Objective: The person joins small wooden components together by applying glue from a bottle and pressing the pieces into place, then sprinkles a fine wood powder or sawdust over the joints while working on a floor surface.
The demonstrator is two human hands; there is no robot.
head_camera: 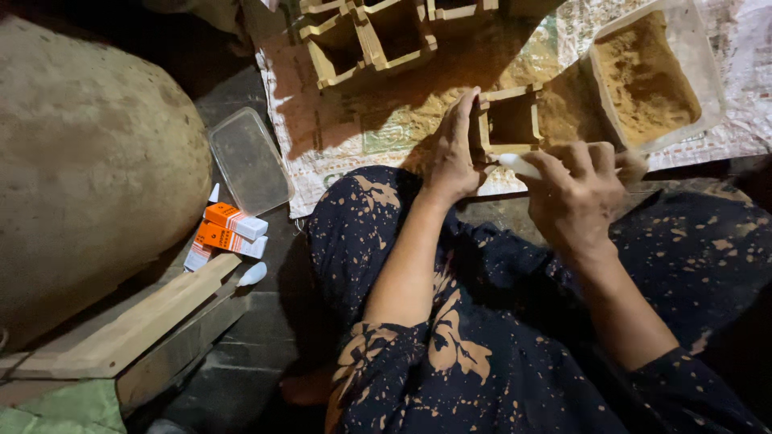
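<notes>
Fingers of the left hand [452,153] lie straight and flat against the side of a small wooden box [510,120] (empty, open-topped) on a woven sheet [354,120]. Right hand [572,191] is clenched around a white stick [517,165] just beside the box. One clear tub [708,72] holds brown powder. Two orange cartons [233,229] lie beside one empty tray [249,161].

Dim overall, with warm light falling from above onto the white woven plastic sheet [354,137], where hard shadows pool beside the open wooden box moulds [366,40]. The frame's corners and lower edge sink into near black. Focus is fairly sharp centrally, slightly soft and stretched toward the edges.
</notes>
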